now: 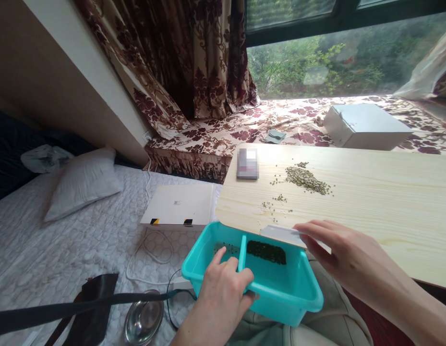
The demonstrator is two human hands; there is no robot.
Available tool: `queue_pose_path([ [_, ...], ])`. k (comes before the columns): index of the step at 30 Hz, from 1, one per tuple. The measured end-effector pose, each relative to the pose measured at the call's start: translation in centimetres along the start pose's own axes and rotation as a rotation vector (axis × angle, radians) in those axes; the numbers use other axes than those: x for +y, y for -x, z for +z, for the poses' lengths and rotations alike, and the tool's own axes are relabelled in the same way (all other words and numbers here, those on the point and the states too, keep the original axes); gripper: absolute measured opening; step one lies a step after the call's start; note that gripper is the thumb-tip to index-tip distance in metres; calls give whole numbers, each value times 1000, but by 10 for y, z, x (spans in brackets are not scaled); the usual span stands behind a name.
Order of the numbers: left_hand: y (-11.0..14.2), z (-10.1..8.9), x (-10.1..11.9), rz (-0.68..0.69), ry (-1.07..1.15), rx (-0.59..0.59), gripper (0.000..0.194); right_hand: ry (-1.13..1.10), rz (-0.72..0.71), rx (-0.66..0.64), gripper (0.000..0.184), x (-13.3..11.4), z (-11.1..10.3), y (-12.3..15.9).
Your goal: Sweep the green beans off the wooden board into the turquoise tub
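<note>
A teal plastic box (276, 302) with a divider is held just below the table's front edge. My left hand (226, 283) grips its near rim around the divider, index finger stretched over the left compartment. A few small greenish beans (226, 249) lie in that compartment, and a dark green heap (266, 252) lies along the far side of the right one. In my right hand (338, 242), between thumb and fingers, is a thin whitish plastic card (280, 233) lying at the table edge above the box. Farther back on the table is a pile of green beans (307, 179), with several scattered nearer.
On the pale wooden table (381, 197) sits a small blurred-out box (247, 162). A white box (370, 125) stands on the window ledge. Left, on the bed (100, 230), are a flat white box (179, 204), a metal bowl (143, 317) and cables. A dark strap (100, 302) crosses the lower left.
</note>
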State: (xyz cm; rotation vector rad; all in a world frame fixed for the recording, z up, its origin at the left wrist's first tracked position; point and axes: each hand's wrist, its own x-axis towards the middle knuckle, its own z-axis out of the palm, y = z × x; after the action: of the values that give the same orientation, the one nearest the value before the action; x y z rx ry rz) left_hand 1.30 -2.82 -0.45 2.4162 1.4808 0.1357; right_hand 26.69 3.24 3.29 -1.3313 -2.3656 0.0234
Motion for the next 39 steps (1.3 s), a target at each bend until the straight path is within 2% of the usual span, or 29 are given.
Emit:
queue_pose_path([
  [3, 1, 0, 0, -2, -2, 10, 18, 14, -11, 37, 31, -6, 3, -3],
  [7, 1, 1, 1, 5, -11, 27, 20, -28, -53, -13, 32, -8, -5, 3],
  [9, 0, 2, 2, 14, -12, 27, 21, -27, -29, -8, 31, -2, -12, 9],
  [13, -5, 4, 9, 42, -11, -2, 26, 110, 94, 92, 29, 20, -17, 14],
  [19, -9, 6, 18, 86, -11, -46, 27, 200, 183, 74, 30, 39, 1, -5],
  [24, -9, 5, 18, 86, -8, -33, 27, 192, 192, 61, 31, 39, 10, -15],
  [29, -9, 5, 17, 87, -15, -19, 26, 118, 130, 28, 31, 37, 3, -7],
  [39, -10, 5, 16, 82, -12, -39, 25, 111, 161, -11, 27, 34, 4, -3],
])
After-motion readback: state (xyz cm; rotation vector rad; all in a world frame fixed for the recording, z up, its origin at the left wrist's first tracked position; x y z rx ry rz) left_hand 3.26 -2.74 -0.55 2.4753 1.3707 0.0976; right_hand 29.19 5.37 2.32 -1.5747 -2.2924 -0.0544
